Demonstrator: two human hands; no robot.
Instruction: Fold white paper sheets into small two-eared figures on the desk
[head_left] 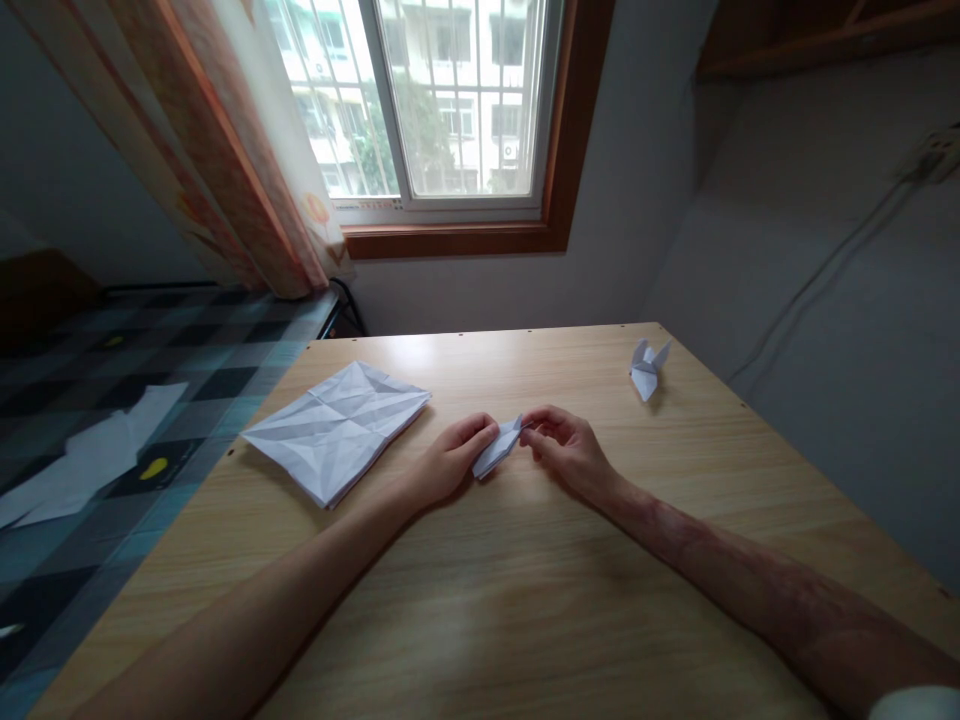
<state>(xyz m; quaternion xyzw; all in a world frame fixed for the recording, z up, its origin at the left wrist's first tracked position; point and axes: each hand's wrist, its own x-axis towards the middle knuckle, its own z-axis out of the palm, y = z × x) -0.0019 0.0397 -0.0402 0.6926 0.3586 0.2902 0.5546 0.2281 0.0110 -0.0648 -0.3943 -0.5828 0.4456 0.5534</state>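
Note:
Over the middle of the wooden table, my left hand (459, 452) grips a small piece of folded white paper (496, 450) by its left side, thumb on top. At the paper's upper right end, my right hand (564, 444) has its thumb and fingers pinched on a thin tip. To the left lies a stack of creased white paper sheets (341, 425), showing crossing fold lines. A finished-looking white origami figure (648, 370) with raised points stands near the far right corner.
The light wooden table (450, 620) spans the front. At left, a bed with a checked cover (45, 390) holds loose white paper pieces (97, 455). Behind are a window (465, 110) and an orange curtain (217, 130). A cable (825, 265) runs down the right wall.

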